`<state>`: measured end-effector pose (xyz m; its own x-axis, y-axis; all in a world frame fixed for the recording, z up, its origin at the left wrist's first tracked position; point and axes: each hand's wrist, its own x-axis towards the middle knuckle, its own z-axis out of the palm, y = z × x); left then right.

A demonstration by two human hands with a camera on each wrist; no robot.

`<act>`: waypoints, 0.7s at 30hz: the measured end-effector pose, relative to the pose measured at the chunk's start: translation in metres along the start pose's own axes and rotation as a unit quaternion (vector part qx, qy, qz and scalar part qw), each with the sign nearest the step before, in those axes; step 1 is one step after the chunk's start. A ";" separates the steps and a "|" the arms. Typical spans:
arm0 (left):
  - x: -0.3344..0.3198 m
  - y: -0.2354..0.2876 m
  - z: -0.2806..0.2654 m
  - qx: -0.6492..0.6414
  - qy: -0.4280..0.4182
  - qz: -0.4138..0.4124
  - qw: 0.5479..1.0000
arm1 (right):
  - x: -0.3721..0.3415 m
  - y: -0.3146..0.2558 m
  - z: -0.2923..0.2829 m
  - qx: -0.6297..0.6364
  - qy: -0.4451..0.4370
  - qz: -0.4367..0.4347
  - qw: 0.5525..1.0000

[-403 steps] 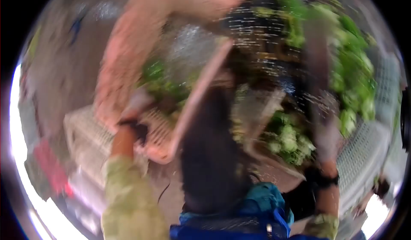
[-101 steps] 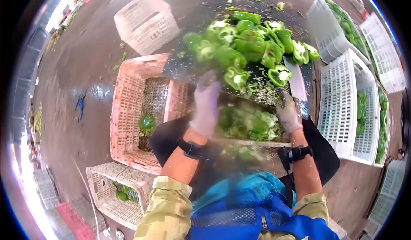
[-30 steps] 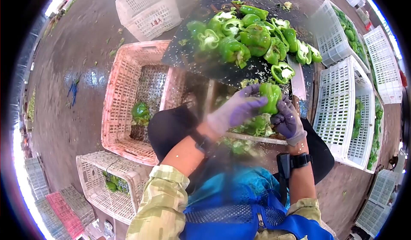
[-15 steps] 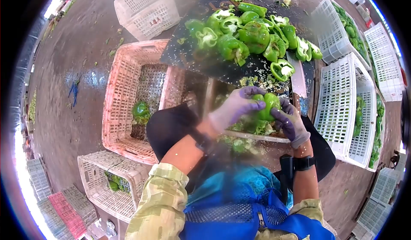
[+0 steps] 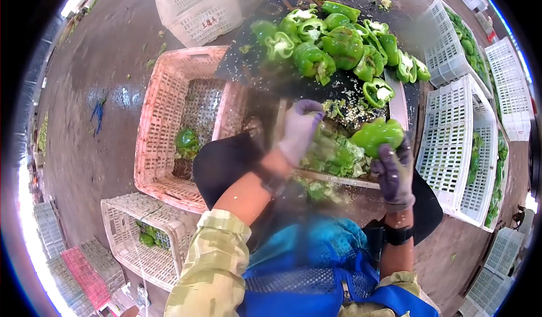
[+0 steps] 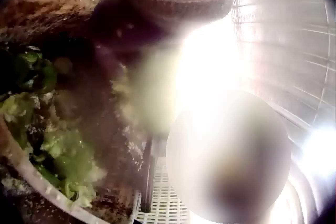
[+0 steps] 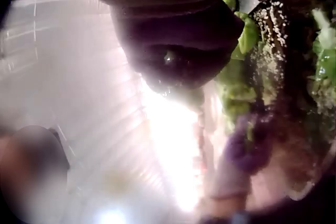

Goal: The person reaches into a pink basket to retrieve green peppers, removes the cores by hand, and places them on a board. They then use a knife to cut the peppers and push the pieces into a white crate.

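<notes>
My right hand (image 5: 394, 173), in a purple-stained glove, grips a green bell pepper (image 5: 378, 137) by its right side. The pepper sits over the right end of a wooden trough (image 5: 339, 179) of pale cores and scraps. Left of the pepper and apart from it, my gloved left hand (image 5: 302, 127) hangs over the trough with its fingers bent. I cannot tell whether it holds a scrap. Pale green shows blurred by its fingers in the left wrist view. Several cut bell peppers (image 5: 341, 46) lie heaped on the black board (image 5: 254, 71) beyond, among scattered seeds.
A wide knife blade (image 5: 397, 99) lies along the board's right side. A pink crate (image 5: 145, 130) with a bell pepper (image 5: 186, 139) in it stands at left, a white crate (image 5: 116, 204) below it. White crates (image 5: 446, 142) of green peppers line the right.
Both hands were on the bell pepper half a second ago. My left hand has since come off it leftward, and my right hand has carried the pepper a little right.
</notes>
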<state>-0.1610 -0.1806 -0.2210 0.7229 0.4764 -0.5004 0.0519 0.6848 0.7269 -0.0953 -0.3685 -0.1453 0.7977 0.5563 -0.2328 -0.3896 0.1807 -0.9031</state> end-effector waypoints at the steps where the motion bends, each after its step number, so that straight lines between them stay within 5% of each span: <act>1: 0.008 -0.010 -0.007 0.000 -0.045 -0.018 0.999 | -0.002 -0.016 0.000 0.021 -0.043 0.003 0.999; 3: -0.003 -0.011 -0.002 -0.039 -0.085 -0.126 0.988 | 0.002 -0.009 -0.025 0.265 -0.138 0.039 0.954; 4: -0.006 -0.011 -0.001 0.017 -0.127 -0.081 0.988 | 0.012 0.010 -0.036 0.367 -0.145 0.122 0.911; 5: -0.010 -0.011 -0.001 0.071 -0.162 -0.032 0.984 | 0.026 0.043 -0.045 0.322 -0.092 0.172 0.926; 6: -0.012 -0.014 -0.003 0.197 -0.214 0.113 0.950 | 0.040 0.077 -0.054 0.279 -0.041 0.224 0.933; 7: -0.012 -0.015 -0.006 0.315 -0.259 0.255 0.877 | 0.035 0.061 -0.010 -0.125 0.057 0.246 0.959; 9: -0.013 0.002 -0.001 0.291 -0.305 0.198 0.885 | 0.037 0.080 -0.025 0.126 -0.039 0.215 0.968; 10: -0.018 0.012 0.002 0.141 -0.291 -0.010 0.946 | 0.042 0.078 -0.035 0.127 -0.030 0.205 0.970; 11: -0.024 0.016 0.004 -0.018 -0.260 -0.226 0.939 | 0.039 0.068 -0.040 0.132 -0.013 0.195 0.972; 13: -0.018 0.007 -0.001 0.030 -0.268 -0.215 0.939 | 0.042 0.036 -0.057 0.050 0.083 0.109 0.989; 14: -0.018 0.006 -0.006 0.034 -0.266 -0.215 0.939 | 0.044 0.013 -0.091 0.059 0.053 0.121 0.990; 15: -0.017 0.005 -0.008 0.036 -0.262 -0.213 0.940 | 0.053 -0.004 -0.129 0.106 -0.007 -0.011 0.994; 16: -0.017 0.005 -0.006 0.023 -0.218 -0.226 0.949 | 0.054 -0.024 -0.173 0.086 0.036 -0.111 0.989; 17: -0.018 0.005 -0.003 0.006 -0.204 -0.203 0.958 | 0.056 -0.059 -0.203 0.244 0.130 -0.121 0.953; 18: -0.019 0.004 0.000 -0.011 -0.188 -0.179 0.966 | 0.053 -0.096 -0.246 0.293 -0.022 -0.084 0.952; 20: -0.017 -0.001 -0.001 -0.063 -0.172 -0.130 0.974 | 0.043 -0.133 -0.254 0.332 -0.180 -0.038 0.925; 21: -0.018 0.000 0.000 -0.089 -0.166 -0.106 0.976 | 0.046 -0.137 -0.250 0.307 -0.149 -0.069 0.937</act>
<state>-0.1739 -0.1894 -0.2124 0.8939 0.1297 -0.4291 0.1247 0.8475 0.5159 0.1098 -0.5710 -0.1225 0.7325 0.6777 0.0648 -0.5561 0.6505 -0.5173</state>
